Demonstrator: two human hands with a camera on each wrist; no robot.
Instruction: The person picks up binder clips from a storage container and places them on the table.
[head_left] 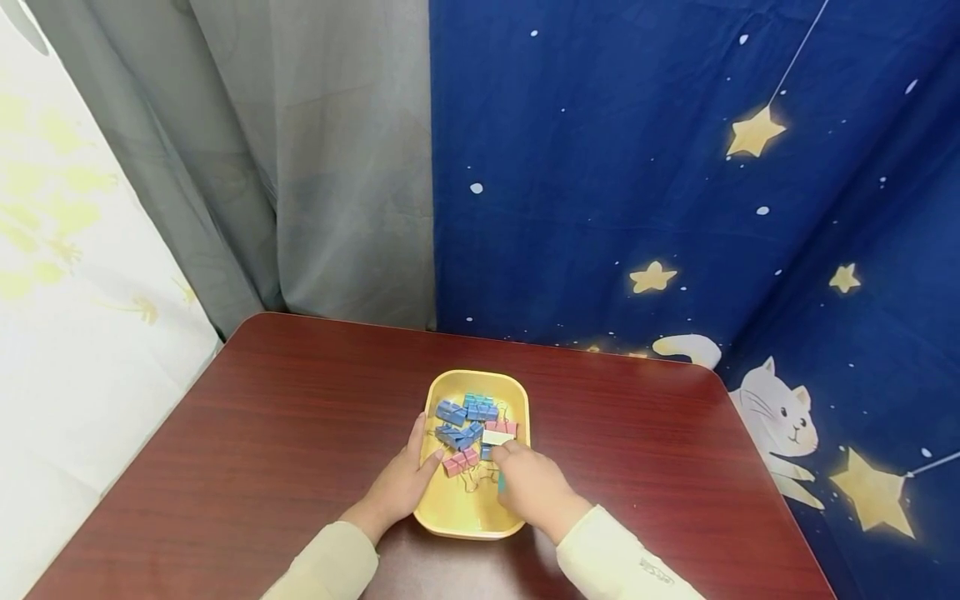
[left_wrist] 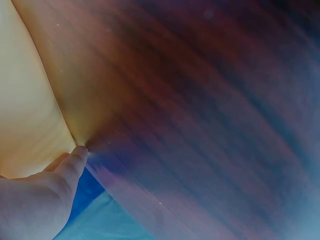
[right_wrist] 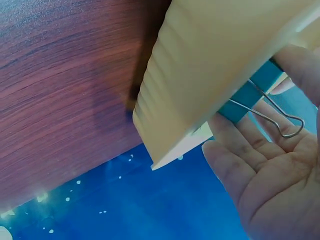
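Pinching the teal clip with the right hand, close by the right wall of the tray, with blue clips left of the grip. Best to brace with the left hand, holding the opposite wall, and ease the wire handle free without snagging.

Yellow tray, teal clip, blue curtain (starry)

I can see the person's left hand gripping the yellow tray by one side; across from that grip, a teal clip peeks from beside the right hand, with a white piece and blue clips lying beyond
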